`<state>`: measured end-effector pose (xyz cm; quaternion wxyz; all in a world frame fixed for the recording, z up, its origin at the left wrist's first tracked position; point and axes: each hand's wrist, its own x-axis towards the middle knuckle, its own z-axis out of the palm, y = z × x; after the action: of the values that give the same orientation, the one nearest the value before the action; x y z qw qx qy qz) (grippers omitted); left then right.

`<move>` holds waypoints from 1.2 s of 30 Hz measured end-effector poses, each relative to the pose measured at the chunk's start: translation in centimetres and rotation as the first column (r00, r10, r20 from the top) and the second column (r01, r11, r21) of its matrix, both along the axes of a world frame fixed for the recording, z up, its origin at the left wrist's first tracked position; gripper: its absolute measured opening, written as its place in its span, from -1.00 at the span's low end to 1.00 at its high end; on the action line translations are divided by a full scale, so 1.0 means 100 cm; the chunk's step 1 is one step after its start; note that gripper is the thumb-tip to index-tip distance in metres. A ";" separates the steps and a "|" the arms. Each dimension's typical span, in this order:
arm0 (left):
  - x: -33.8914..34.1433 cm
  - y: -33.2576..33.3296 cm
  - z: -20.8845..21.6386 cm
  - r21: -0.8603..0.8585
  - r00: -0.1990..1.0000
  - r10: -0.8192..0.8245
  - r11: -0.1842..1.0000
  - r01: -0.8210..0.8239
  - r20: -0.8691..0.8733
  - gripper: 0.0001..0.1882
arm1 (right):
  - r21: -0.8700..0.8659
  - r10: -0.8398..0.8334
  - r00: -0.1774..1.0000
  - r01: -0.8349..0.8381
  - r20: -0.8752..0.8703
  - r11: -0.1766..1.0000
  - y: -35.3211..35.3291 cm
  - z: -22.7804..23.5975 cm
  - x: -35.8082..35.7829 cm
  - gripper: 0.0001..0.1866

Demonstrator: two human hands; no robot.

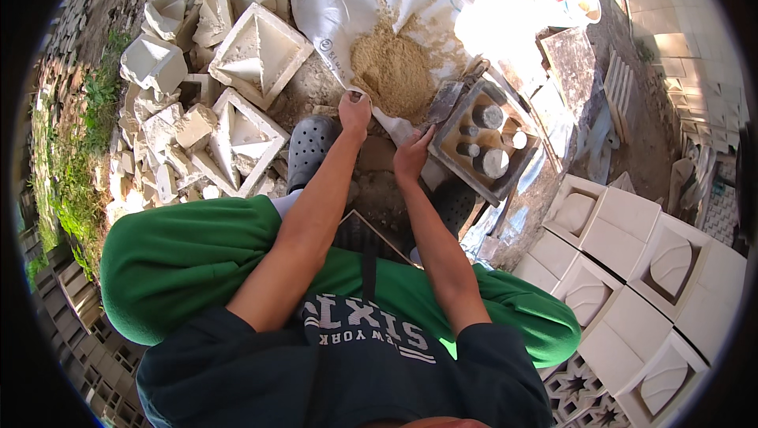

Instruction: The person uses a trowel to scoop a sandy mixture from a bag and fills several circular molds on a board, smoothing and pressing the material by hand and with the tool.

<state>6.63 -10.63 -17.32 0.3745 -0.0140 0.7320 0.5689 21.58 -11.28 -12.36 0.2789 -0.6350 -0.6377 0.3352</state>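
Note:
A white woven sack (328, 17) lies spread on the ground with a heap of tan sand (391, 65) on it. My left hand (355, 114) is closed on the near edge of the sack, left of the heap. Closer to me and further right, my right hand (412, 158) is closed around another part of the sack's near edge, pulled taut between the two. Just right of it, a trowel (446, 102) with a grey blade leans at the corner of a box-shaped mould (458, 155). Round cores (495, 163) stand inside the mould.
Broken pale blocks (189, 128) and square cast pieces (264, 53) pile up at the left. Finished cream blocks (624, 223) are stacked at the lower right. A white bucket (583, 1) stands at the far right. My clogs (309, 148) flank the work spot.

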 end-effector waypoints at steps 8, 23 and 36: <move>0.011 0.006 0.006 0.074 0.992 0.110 0.991 -0.114 0.054 -0.47 | -0.048 0.081 0.997 -0.081 -0.002 0.996 -0.014 -0.009 -0.032 -0.40; 0.004 0.004 0.019 0.138 0.992 0.115 0.983 -0.121 0.051 -0.55 | -0.020 0.438 0.871 -0.446 0.224 0.895 0.009 0.024 -0.019 -0.43; 0.003 0.002 0.035 0.116 0.990 0.045 0.991 -0.060 0.134 -0.68 | -0.030 0.529 0.783 -0.551 0.327 0.834 0.023 0.022 -0.007 -0.42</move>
<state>6.97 -10.46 -13.87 0.4070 -0.0482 0.6697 0.6193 20.91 -9.02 -10.20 0.0846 -0.4621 -0.8402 0.2709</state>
